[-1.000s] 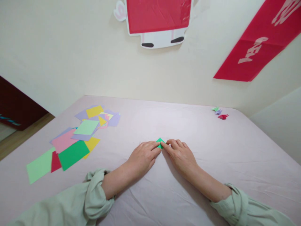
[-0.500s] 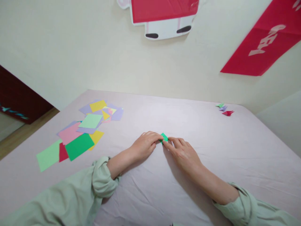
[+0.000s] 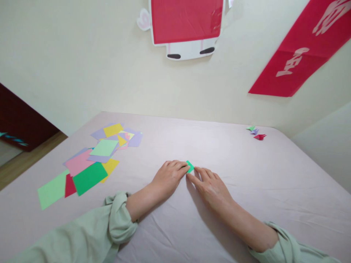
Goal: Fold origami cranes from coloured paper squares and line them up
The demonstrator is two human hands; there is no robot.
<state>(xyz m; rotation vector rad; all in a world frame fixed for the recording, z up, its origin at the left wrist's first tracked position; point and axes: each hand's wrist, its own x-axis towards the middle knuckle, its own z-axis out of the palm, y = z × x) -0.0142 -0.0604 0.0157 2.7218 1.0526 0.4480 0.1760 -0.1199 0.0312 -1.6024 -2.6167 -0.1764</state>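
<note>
A small folded piece of green paper (image 3: 189, 166) lies on the cloth-covered surface between my two hands. My left hand (image 3: 169, 179) is closed on its left side, thumb and fingertips pressed together over the paper and hiding part of it. From the right, my right hand (image 3: 212, 186) holds the paper's lower right edge, its index fingertip at the corner and its thumb along the bottom edge. The other fingers of that hand are bent beside the index finger. The folds beneath my fingers are hidden.
Loose sheets of coloured paper overlap at the left, among them a dark green sheet (image 3: 90, 178), a pink sheet (image 3: 80, 162) and a light green sheet (image 3: 53, 188). Three small folded paper shapes stand at the far right, the red one (image 3: 260, 137) nearest. A wall (image 3: 175, 91) rises behind the surface.
The view has tilted up slightly, so everything sits lower in the picture. My right thumb has slid off the paper's face to its lower edge; my left fingers cover more of its left side.
</note>
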